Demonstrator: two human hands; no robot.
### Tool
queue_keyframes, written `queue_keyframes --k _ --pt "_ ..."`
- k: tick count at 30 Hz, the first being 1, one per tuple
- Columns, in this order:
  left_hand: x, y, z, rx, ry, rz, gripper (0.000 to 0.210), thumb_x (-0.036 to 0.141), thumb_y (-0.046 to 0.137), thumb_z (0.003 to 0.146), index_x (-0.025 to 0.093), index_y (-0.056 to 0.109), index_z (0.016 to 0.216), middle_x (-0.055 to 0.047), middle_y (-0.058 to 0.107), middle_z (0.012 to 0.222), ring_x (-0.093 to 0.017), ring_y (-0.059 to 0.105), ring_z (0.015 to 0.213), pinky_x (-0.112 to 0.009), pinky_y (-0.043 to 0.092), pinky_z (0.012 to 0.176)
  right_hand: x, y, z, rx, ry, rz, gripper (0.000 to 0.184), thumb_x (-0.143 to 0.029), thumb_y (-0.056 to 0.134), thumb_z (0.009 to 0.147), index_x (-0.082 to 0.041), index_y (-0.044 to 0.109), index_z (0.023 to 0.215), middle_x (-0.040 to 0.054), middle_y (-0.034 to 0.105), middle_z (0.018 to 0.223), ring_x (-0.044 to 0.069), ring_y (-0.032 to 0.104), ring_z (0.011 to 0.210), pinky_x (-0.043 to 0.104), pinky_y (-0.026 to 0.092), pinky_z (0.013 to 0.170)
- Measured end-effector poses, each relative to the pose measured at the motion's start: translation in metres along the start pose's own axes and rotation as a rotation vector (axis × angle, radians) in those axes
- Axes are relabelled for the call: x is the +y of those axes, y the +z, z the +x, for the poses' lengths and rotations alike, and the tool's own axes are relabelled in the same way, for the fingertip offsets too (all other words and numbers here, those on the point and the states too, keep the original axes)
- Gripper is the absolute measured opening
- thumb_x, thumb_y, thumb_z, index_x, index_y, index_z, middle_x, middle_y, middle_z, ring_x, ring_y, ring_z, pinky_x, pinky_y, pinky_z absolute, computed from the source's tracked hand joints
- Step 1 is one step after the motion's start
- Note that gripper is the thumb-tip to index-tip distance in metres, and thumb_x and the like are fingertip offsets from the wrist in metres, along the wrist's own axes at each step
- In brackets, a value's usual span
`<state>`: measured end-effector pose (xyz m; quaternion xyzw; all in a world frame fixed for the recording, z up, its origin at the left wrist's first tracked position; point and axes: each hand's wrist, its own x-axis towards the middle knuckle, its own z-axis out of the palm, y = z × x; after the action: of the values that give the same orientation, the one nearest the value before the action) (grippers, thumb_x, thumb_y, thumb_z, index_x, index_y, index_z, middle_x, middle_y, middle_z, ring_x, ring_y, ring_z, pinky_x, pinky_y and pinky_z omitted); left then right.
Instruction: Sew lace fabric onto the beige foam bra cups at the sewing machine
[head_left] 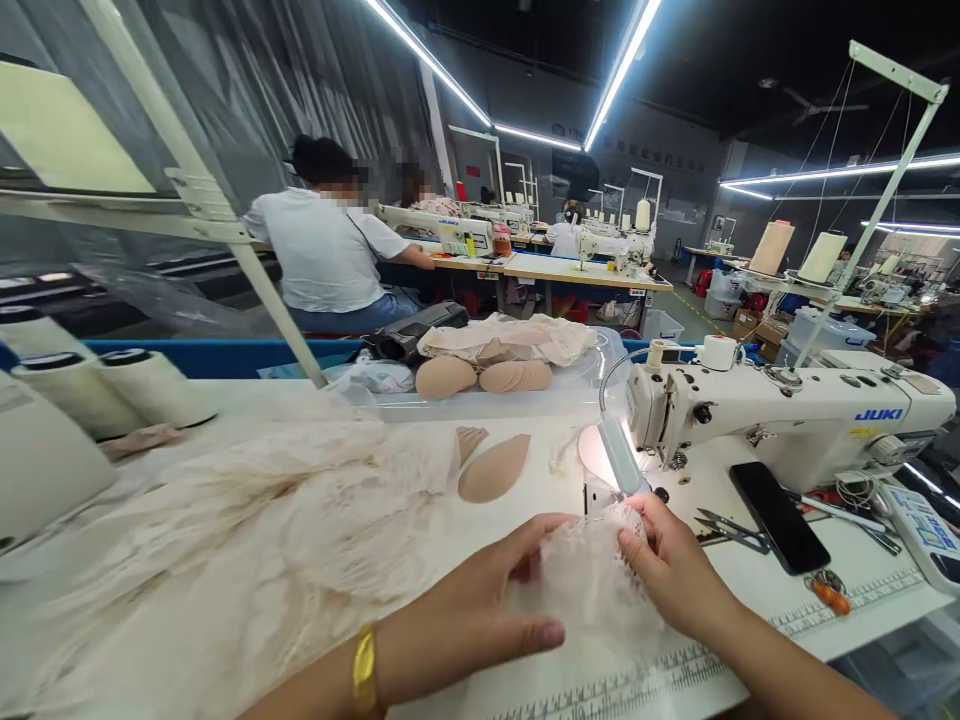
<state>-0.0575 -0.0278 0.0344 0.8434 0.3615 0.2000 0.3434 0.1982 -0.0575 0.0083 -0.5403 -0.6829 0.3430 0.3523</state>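
Observation:
A piece of sheer off-white lace fabric hangs between my hands, in front of the sewing machine. My right hand pinches its upper right edge between thumb and fingers. At the fabric's left side is my left hand, thumb stretched out and apart from the fingers. Its fingertips are partly hidden behind the lace, touching it. A lit lamp head shines at the needle area just beyond. Beige pad pieces lie on the table to the left of the machine.
A heap of pale lace fabric covers the table's left side. Thread snips, a black phone and an orange-handled tool lie to the right. Behind stands a clear tray with stacked beige cups. A co-worker sits ahead.

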Motion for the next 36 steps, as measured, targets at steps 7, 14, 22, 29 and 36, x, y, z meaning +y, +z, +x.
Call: queue_keyframes --k 7,14,22,29,36 --pt "-0.03 0.024 0.004 0.116 -0.15 -0.186 0.052 0.048 0.054 0.095 0.024 0.052 0.14 0.005 0.052 0.077 -0.02 0.055 0.073 -0.029 0.047 0.067 -0.005 -0.016 -0.016 0.036 -0.437 -0.251 0.063 -0.041 0.077 0.096 -0.028 0.045 0.148 0.0122 0.06 0.142 0.033 0.055 0.132 0.05 0.048 0.111" --pt "-0.028 0.027 0.01 0.16 -0.125 -0.12 0.042 0.053 0.056 0.092 0.025 0.063 0.123 0.005 0.047 0.075 -0.018 0.049 0.068 -0.027 0.042 0.062 0.002 0.004 0.01 0.086 -0.18 -0.217 0.029 -0.012 0.068 0.094 -0.022 0.059 0.119 0.0061 0.068 0.1 0.029 0.067 0.106 0.042 0.055 0.091" --pt "-0.009 0.025 0.013 0.318 -0.074 -0.117 0.034 0.055 0.058 0.092 0.023 0.059 0.079 -0.001 0.06 0.082 -0.021 0.057 0.078 -0.033 0.049 0.071 0.003 -0.001 0.012 0.125 -0.255 -0.206 0.012 -0.014 0.063 0.095 -0.022 0.065 0.087 0.0038 0.063 0.094 0.023 0.061 0.094 0.036 0.05 0.082" --pt "0.011 0.015 0.002 0.191 -0.144 -0.261 0.047 0.064 0.053 0.097 0.025 0.04 0.076 0.005 0.051 0.064 -0.015 0.052 0.058 -0.025 0.044 0.054 -0.014 -0.007 -0.009 -0.226 -0.017 0.537 0.045 -0.064 0.063 0.098 -0.022 0.057 0.082 0.0014 0.065 0.076 0.019 0.065 0.069 0.033 0.05 0.07" --pt "-0.023 -0.044 0.03 0.291 -0.19 0.414 0.027 0.034 0.05 0.096 0.019 0.06 0.116 -0.018 0.068 0.132 -0.035 0.065 0.124 -0.052 0.052 0.104 0.006 0.006 0.03 -0.187 0.108 0.436 0.049 -0.068 0.069 0.091 -0.024 0.052 0.081 -0.0027 0.064 0.061 0.015 0.055 0.051 0.027 0.035 0.052"
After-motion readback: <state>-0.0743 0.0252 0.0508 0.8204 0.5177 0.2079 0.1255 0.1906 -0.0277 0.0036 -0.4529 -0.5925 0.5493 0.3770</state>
